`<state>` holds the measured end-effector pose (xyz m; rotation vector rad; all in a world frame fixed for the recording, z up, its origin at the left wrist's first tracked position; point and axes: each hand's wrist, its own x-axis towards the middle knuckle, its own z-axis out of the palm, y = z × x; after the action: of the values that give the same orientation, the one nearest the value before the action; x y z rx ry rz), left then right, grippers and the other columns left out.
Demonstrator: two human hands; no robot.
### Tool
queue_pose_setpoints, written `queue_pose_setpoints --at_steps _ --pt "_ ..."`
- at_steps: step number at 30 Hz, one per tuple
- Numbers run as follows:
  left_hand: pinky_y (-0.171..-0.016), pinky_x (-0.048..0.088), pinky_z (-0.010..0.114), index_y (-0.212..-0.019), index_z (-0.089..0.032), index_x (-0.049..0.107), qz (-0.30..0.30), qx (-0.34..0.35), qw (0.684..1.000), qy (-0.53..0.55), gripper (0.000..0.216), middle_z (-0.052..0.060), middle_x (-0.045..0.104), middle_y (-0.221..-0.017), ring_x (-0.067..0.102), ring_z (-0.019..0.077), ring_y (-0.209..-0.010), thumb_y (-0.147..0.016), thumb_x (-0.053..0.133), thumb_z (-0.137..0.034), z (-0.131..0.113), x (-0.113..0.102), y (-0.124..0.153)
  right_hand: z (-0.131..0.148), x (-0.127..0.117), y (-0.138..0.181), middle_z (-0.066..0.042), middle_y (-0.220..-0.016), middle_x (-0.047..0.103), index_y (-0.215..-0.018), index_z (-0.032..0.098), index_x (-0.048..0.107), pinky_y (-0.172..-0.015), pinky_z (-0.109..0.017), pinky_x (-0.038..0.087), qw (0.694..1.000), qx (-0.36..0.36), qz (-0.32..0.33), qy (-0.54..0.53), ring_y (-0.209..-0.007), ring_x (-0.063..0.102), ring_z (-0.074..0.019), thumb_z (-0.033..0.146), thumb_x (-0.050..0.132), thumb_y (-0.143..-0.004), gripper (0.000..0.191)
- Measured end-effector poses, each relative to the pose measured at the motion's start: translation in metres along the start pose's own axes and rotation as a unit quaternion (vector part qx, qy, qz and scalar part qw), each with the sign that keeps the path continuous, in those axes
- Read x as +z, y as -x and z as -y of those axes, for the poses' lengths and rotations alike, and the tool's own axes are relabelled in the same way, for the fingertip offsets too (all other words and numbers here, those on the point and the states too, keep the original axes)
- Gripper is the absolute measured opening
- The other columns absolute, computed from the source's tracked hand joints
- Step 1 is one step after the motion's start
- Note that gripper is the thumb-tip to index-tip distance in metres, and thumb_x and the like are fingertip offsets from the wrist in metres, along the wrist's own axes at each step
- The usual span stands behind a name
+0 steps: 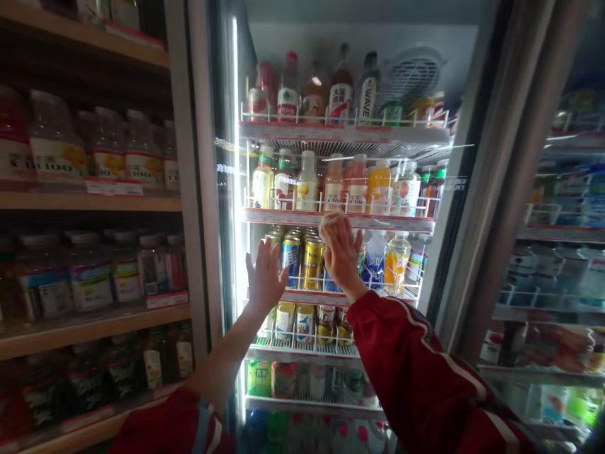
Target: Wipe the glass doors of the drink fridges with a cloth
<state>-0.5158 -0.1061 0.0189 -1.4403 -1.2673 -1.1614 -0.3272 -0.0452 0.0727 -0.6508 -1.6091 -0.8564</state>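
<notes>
In front of a lit drinks fridge, my right hand [341, 257] presses a crumpled pale cloth [333, 222] flat, at the height of the red-edged middle shelf [293, 217]. Faint reflected lettering suggests a glass door between my hands and the drinks. My left hand [265, 274] is raised with fingers spread, holding nothing; whether its palm touches the glass I cannot tell. Behind it stand a blue can [290, 253] and a gold can [312, 261]. To the right of my right hand, an orange drink bottle [397, 261] shows through.
Wooden shelves [94, 200] with rows of bottles stand on the left. A metal door frame [501, 189] borders the fridge on the right, with another drinks fridge beyond it. The top fridge shelf [340, 132] carries taller bottles, and lower shelves hold more drinks.
</notes>
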Motion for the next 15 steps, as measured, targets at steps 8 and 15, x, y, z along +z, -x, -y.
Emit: queue_pose_setpoints --at_steps 8,15 --pt "-0.113 0.008 0.053 -0.138 -0.015 0.032 0.052 -0.049 0.997 -0.038 0.055 0.015 0.028 -0.147 0.021 0.0266 -0.138 -0.087 0.042 -0.033 0.028 -0.028 0.01 -0.001 0.001 -0.016 -0.009 -0.146 0.033 -0.132 0.022 0.044 -0.109 -0.056 0.016 0.999 0.026 -0.021 -0.002 -0.137 0.025 -0.0266 0.016 0.041 -0.084 0.048" --pt "-0.112 0.011 0.054 -0.136 -0.014 0.035 0.09 -0.063 0.992 -0.056 0.053 0.015 0.027 -0.147 0.021 0.0273 -0.138 -0.085 0.044 -0.029 0.03 -0.042 0.016 0.048 0.019 -0.025 -0.008 -0.148 0.029 -0.133 0.023 0.043 -0.11 -0.058 0.01 0.997 -0.001 0.041 -0.058 -0.138 0.021 -0.0282 0.015 0.042 -0.084 0.049"
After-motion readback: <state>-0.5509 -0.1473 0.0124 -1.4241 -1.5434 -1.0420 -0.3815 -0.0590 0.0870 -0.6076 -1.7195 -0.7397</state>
